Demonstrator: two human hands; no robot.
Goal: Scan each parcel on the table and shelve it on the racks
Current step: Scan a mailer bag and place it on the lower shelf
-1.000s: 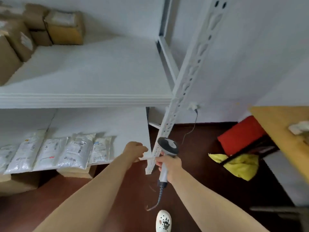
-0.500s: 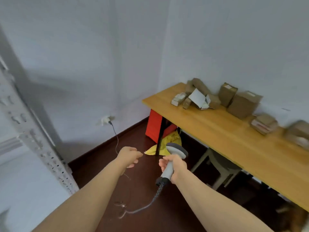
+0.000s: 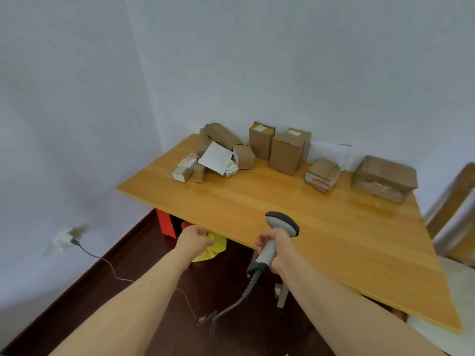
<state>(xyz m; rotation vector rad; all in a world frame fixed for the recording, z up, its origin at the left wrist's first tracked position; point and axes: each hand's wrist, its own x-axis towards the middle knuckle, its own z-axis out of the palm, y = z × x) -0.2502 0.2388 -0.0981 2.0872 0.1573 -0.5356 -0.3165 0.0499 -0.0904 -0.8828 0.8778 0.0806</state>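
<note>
My right hand (image 3: 276, 246) grips the handle of a grey barcode scanner (image 3: 279, 227), its head over the near edge of the wooden table (image 3: 282, 217). My left hand (image 3: 194, 240) hangs in front of the table's near edge with loosely curled fingers and holds nothing. Several cardboard parcels stand along the table's far side: a heap at the left with a white envelope (image 3: 215, 158), two upright boxes (image 3: 288, 152), a small flat box (image 3: 322, 174) and a wide box (image 3: 384, 178) at the right. The racks are out of view.
The scanner's coiled cable (image 3: 231, 307) trails down to the dark floor. A thin wire runs from a wall socket (image 3: 64, 238) on the left. Red and yellow items (image 3: 213, 249) lie under the table. A wooden chair (image 3: 452, 219) stands at the right.
My view has swung right from the white racks to the table, which now fills the middle. Both hands keep their pose, and the scanner stays in my right hand.
</note>
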